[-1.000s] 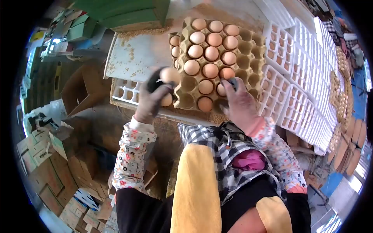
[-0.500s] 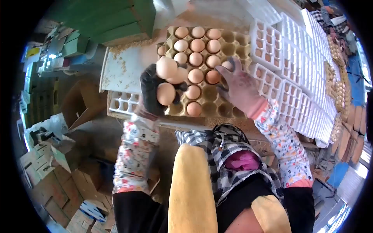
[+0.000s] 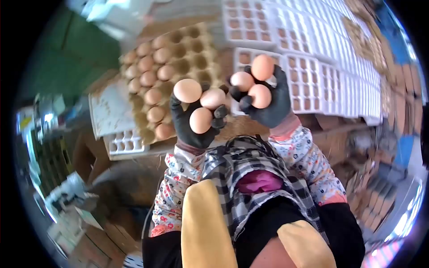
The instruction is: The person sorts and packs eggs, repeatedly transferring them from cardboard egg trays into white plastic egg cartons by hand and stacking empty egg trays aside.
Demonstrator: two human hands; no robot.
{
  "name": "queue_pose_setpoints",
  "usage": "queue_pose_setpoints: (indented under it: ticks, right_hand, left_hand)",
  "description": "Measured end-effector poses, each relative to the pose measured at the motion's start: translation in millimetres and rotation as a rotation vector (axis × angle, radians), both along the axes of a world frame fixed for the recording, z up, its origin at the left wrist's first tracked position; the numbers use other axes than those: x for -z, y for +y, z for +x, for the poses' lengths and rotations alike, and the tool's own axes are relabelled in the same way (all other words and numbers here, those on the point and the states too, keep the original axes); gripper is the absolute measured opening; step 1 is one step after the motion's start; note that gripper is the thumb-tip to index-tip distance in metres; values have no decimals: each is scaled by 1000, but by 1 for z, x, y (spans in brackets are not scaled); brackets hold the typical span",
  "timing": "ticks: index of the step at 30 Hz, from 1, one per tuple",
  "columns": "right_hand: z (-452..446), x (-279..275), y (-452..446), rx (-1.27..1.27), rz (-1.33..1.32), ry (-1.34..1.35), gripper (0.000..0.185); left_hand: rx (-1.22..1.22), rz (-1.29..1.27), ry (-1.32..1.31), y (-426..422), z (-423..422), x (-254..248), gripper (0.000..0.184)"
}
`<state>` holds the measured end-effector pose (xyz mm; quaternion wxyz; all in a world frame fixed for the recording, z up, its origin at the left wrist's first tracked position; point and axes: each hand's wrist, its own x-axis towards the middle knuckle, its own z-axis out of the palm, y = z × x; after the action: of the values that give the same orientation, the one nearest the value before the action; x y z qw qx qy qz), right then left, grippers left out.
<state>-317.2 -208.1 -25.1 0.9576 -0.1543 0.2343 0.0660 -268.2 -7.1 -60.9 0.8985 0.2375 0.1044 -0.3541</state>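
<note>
Six eggs (image 3: 200, 120) in play, three to a hand, one trio between 11 and 12 o'clock, the other at 1! The left hand (image 3: 183, 119), gloved dark, cradles its three with fingers (image 3: 219, 111) curled in round the shells. The right hand (image 3: 275, 105) matches it: fingers bent about a bunched trio, neither spread wide nor pressed flat together. How hard they squeeze, I cannot tell.

Lovely cupping, and that looks the way to do it: palms turned up, the load shared among several fingers, no hard pinch on any one shell. The eggs crowd each other in each bunch, so smooth wrists matter here; a jolt could knock shell on shell. A gap between the two hands is wise, too.

Outward now: the brown tray (image 3: 190, 46) sits at 11 o'clock, more eggs seated in its cups, the left hand overlapping its near side from this angle. White trays (image 3: 250, 43), loaded with eggs, run from 12 round to 3, the right hand before the nearest. Pale board (image 3: 107, 111) between 9 and 10, green box (image 3: 62, 49) at 10, checked cloth (image 3: 246, 161) down by 5!
</note>
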Motion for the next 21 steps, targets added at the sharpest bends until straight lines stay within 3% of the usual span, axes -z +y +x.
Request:
queue_pose_setpoints:
  ticks: [1, 2, 4, 5, 6, 8, 11, 13, 15, 16, 18, 21]
  right_hand:
    - [-7, 3, -9, 27, 26, -14, 49]
    - [-19, 12, -24, 67, -102, -169, 38]
    - [-58, 21, -59, 140, -317, -313, 33]
    - [-84, 28, -77, 158, -401, -290, 31]
    - [-112, 37, -97, 175, -465, -226, 31]
    - [-171, 63, -150, 172, -572, -24, 36]
    - [-255, 66, -234, 394, -852, 391, 46]
    - [-303, 90, -299, 328, -1216, 473, 50]
    - [-320, 92, -341, 138, -1755, 474, 53]
    - [-322, 92, -358, 35, -2025, 458, 54]
    - [-308, 87, -372, -204, -2151, 455, 56]
    - [-298, 100, -384, -396, -2116, 523, 57]
  left_hand:
    - [2, 178, -188, -19, -9, -3, 49]
    - [28, 23, -169, -36, -17, -14, 42]
    - [72, -28, -132, -79, -31, -8, 32]
    - [152, 136, -232, -103, -40, -10, 31]
    - [237, 297, -334, -125, -49, -12, 30]
    - [330, 297, -329, -188, -85, -16, 31]
    - [665, 564, -682, -286, -133, -14, 38]
    - [657, 885, -1793, -353, -152, -5, 36]
    - [855, 1106, -2238, -407, -170, 36, 35]
    - [887, 1185, -2275, -427, -175, 53, 37]
    - [974, 1343, -2346, -456, -181, 71, 41]
    - [838, 1108, -2238, -481, -180, 68, 43]
